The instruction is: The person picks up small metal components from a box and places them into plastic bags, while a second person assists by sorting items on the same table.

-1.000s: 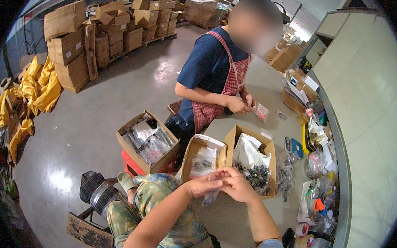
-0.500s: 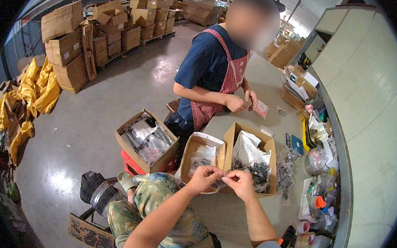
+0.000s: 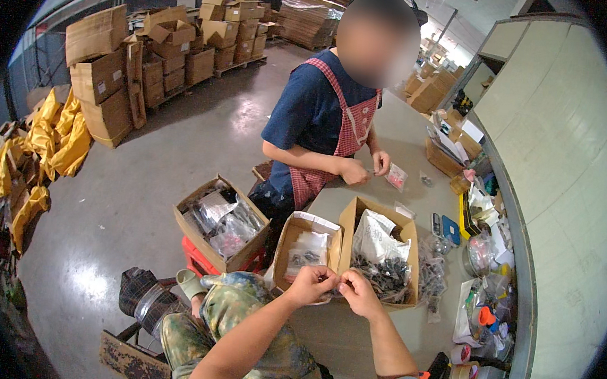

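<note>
On my feed the grey table point(image 3: 350, 331) with its two open cardboard boxes point(image 3: 381, 253) sits closer than before, and my left hand point(image 3: 311, 284) and right hand point(image 3: 358, 293) have drawn together, pinching a small part point(image 3: 337, 283) too tiny to identify, just before the boxes' near edge.

Both hands are drawing down and back from the cardboard boxes toward the person's body. A second ago they were meeting over the near end of the box of dark metal parts point(image 3: 386, 253); now the left hand point(image 3: 309, 284) and the right hand point(image 3: 358, 293) are pinching together just below the near rims of that box and the smaller box point(image 3: 304, 252). Across the counter point(image 3: 403, 154), the co-worker's hands point(image 3: 367, 169) are closing together.
</note>
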Action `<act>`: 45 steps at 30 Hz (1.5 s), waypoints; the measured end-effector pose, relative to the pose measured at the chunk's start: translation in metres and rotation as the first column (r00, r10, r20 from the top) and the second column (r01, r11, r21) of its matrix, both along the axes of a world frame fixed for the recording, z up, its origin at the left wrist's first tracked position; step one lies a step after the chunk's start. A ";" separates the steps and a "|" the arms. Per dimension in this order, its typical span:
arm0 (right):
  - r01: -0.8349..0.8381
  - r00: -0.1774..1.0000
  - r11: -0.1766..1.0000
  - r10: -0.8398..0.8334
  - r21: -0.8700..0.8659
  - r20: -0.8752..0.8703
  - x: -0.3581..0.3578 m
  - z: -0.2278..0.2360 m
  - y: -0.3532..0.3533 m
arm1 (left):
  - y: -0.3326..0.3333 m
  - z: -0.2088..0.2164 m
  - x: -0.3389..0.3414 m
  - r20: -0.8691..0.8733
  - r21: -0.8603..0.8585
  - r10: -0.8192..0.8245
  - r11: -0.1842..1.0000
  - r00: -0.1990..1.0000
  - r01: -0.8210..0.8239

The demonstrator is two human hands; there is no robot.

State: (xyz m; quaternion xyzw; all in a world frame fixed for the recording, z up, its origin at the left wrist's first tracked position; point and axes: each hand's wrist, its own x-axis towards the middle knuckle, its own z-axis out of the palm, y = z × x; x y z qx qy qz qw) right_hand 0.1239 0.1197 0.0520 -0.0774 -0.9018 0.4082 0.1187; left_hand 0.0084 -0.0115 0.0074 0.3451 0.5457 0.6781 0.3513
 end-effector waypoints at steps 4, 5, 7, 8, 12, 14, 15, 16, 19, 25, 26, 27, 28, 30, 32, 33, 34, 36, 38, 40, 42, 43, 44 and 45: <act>0.033 0.999 0.999 -0.033 0.001 0.030 0.008 0.008 -0.001 | 0.005 -0.020 -0.003 0.127 0.113 0.099 0.987 0.987 -0.114; 0.057 0.997 0.998 -0.058 0.006 0.049 0.012 0.011 0.000 | 0.004 -0.018 -0.005 0.167 0.122 0.097 0.985 0.981 -0.118; 0.078 0.996 0.997 -0.078 0.026 0.033 0.017 0.012 0.001 | 0.004 -0.016 -0.006 0.222 0.137 0.080 0.984 0.972 -0.113; 0.099 0.995 0.995 -0.099 0.026 -0.004 0.018 0.009 -0.001 | 0.004 -0.016 -0.006 0.237 0.143 0.067 0.984 0.969 -0.103; 0.223 0.973 0.975 -0.223 -0.013 -0.053 0.024 -0.002 0.006 | 0.005 -0.015 -0.005 0.264 0.093 0.083 0.989 0.961 -0.111; 0.342 0.924 0.913 -0.370 -0.222 -0.098 0.035 -0.003 0.023 | 0.005 -0.009 -0.006 -0.169 -0.045 0.222 0.971 0.960 -0.233; 0.385 0.884 0.870 -0.444 -0.309 -0.147 0.042 -0.008 0.039 | 0.003 -0.009 -0.007 -0.380 -0.095 0.258 0.944 0.888 -0.315; 0.423 0.833 0.811 -0.524 -0.405 -0.178 0.052 0.000 0.052 | 0.005 -0.010 -0.006 -0.491 -0.220 0.155 0.930 0.857 -0.295; 0.491 0.632 0.643 -0.727 -0.587 -0.268 0.076 0.028 0.085 | 0.004 -0.023 -0.006 -0.717 -0.489 -0.147 0.803 0.681 -0.342; 0.702 0.553 0.667 -0.731 -0.248 -0.399 0.102 0.002 0.145 | 0.023 -0.056 -0.009 -0.689 -0.696 -0.429 0.617 0.584 -0.367; 0.710 0.594 0.683 -0.712 -0.173 -0.375 0.095 -0.001 0.135 | 0.022 -0.055 -0.010 -0.680 -0.706 -0.442 0.611 0.585 -0.358; 0.668 0.614 0.721 -0.674 -0.185 -0.411 0.088 -0.007 0.121 | 0.023 -0.060 -0.011 -0.714 -0.672 -0.422 0.635 0.559 -0.380; 0.652 0.653 0.742 -0.655 -0.158 -0.381 0.080 -0.019 0.113 | 0.023 -0.068 -0.012 -0.745 -0.640 -0.402 0.654 0.533 -0.403; 0.604 0.730 0.787 -0.609 -0.122 -0.311 0.071 -0.027 0.091 | 0.025 -0.077 -0.015 -0.775 -0.606 -0.382 0.676 0.504 -0.419; 0.552 0.781 0.821 -0.570 -0.146 -0.255 0.064 -0.037 0.074 | 0.027 -0.077 -0.019 -0.772 -0.610 -0.388 0.675 0.503 -0.416; 0.546 0.786 0.816 -0.577 -0.190 -0.221 0.064 -0.052 0.075 | 0.027 -0.078 -0.019 -0.779 -0.597 -0.363 0.680 0.512 -0.425; 0.534 0.799 0.828 -0.561 -0.171 -0.219 0.064 -0.051 0.069 | 0.027 -0.074 -0.017 -0.783 -0.585 -0.338 0.686 0.521 -0.433; 0.518 0.814 0.845 -0.534 -0.131 -0.230 0.061 -0.052 0.059 | 0.024 -0.067 -0.017 -0.778 -0.589 -0.322 0.673 0.539 -0.448; 0.510 0.819 0.857 -0.510 -0.073 -0.261 0.061 -0.050 0.056 | 0.024 -0.043 -0.016 -0.761 -0.612 -0.325 0.646 0.561 -0.455; 0.490 0.837 0.870 -0.487 -0.057 -0.249 0.059 -0.044 0.049 | 0.022 -0.039 -0.019 -0.763 -0.590 -0.275 0.665 0.585 -0.458; 0.471 0.859 0.882 -0.464 -0.019 -0.216 0.057 -0.042 0.044 | 0.022 -0.040 -0.019 -0.755 -0.583 -0.224 0.658 0.616 -0.476; 0.463 0.865 0.886 -0.456 -0.015 -0.208 0.055 -0.041 0.041 | 0.024 -0.042 -0.020 -0.747 -0.588 -0.199 0.642 0.634 -0.491; 0.455 0.872 0.890 -0.448 -0.011 -0.199 0.054 -0.038 0.037 | 0.025 -0.043 -0.021 -0.739 -0.593 -0.174 0.626 0.651 -0.506; 0.446 0.878 0.895 -0.440 -0.008 -0.189 0.052 -0.037 0.034 | 0.026 -0.044 -0.020 -0.725 -0.605 -0.161 0.614 0.670 -0.507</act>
